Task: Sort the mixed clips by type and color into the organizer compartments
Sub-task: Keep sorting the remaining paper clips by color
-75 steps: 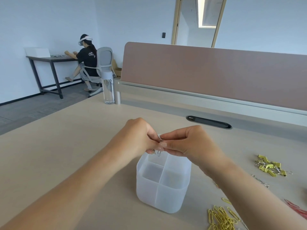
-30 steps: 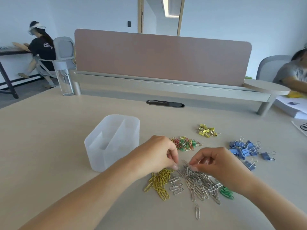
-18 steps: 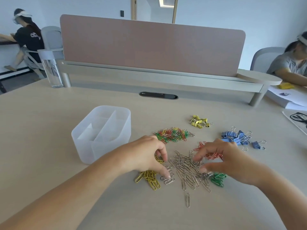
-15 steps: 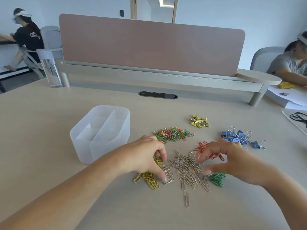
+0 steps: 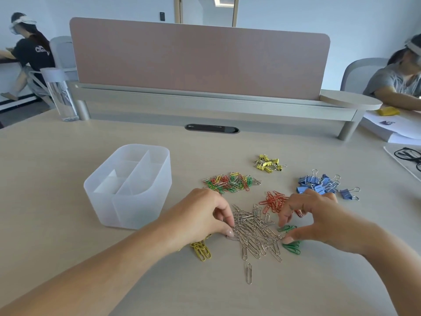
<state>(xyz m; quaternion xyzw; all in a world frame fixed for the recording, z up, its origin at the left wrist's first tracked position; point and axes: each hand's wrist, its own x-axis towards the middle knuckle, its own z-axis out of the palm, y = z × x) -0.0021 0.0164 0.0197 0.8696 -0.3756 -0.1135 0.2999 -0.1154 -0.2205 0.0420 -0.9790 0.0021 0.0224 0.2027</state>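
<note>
The left hand (image 5: pixel 200 221) and right hand (image 5: pixel 319 221) cup the silver clips (image 5: pixel 252 229) on the tabletop (image 5: pixel 57 179) right of the organizer (image 5: pixel 127 208), each grip half open and holding nothing yet, so I'd rake inward without dragging in the green clips (image 5: pixel 292 247) beside the right thumb.
</note>
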